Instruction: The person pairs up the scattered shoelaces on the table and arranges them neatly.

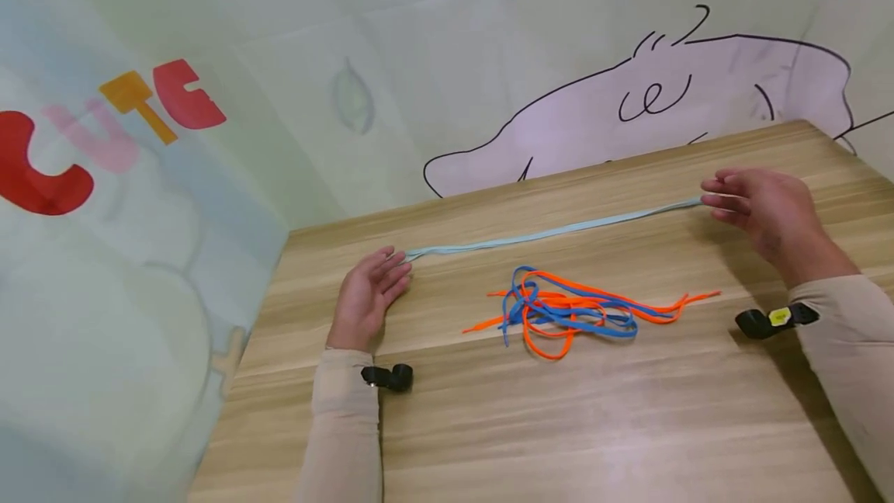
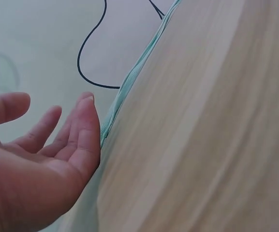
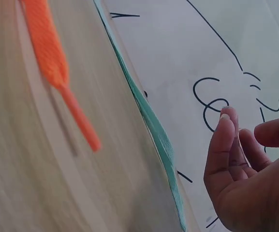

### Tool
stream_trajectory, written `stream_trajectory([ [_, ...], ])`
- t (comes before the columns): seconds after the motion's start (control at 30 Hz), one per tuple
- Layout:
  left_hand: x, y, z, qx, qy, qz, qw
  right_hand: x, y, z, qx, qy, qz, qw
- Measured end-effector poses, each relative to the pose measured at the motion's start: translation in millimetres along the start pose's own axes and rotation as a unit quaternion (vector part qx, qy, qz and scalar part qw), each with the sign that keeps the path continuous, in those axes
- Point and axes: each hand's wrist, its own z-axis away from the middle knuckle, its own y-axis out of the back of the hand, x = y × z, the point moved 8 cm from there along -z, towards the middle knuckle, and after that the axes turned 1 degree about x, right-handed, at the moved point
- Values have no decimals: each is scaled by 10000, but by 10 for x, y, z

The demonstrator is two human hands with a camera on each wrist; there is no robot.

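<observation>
A pale mint-green shoelace (image 1: 545,236) lies stretched almost straight across the far part of the table. At its left end is my left hand (image 1: 368,293), the fingers loosely bent and the thumb apart from them in the left wrist view. My right hand (image 1: 771,212) is at the other end, fingertips close to the lace, its fingers relaxed and nothing held between them. Nearer than the mint lace, a loose tangle combines an orange shoelace (image 1: 548,340) and a blue shoelace (image 1: 601,328). An orange lace tip (image 3: 81,118) shows large in the right wrist view.
The wood-grain table (image 1: 559,425) ends at the back against a wall covering (image 1: 391,45) with cartoon drawings. Red and orange letters (image 1: 188,95) decorate the left side. Each sleeve carries a small black wrist camera, one at the left cuff (image 1: 387,377).
</observation>
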Motion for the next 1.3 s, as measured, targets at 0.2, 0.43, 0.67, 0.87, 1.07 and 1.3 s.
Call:
stream_trajectory([
  [0.2, -29, -94, 78, -14, 23, -213, 9998, 15, -105, 96, -460, 69, 582, 9972],
  [0.43, -94, -226, 188, -239, 46, -386, 9990, 108, -293, 209, -874, 125, 1114, 9898],
  [0.67, -120, -346, 318, -356, -77, -551, 9978, 198, -525, 327, -1150, 233, 1979, 9732],
  [0.87, -152, -506, 403, -535, -146, -849, 9948, 268, -776, 462, -1633, 430, 2443, 9549],
  [1.07, -205, -760, 452, -840, -100, -1328, 9875, 349, -984, 570, -1850, 542, 3025, 9334],
  [1.3, -273, -950, 505, -1089, -157, -1849, 9766, 446, -1169, 649, -2139, 600, 3434, 9125],
])
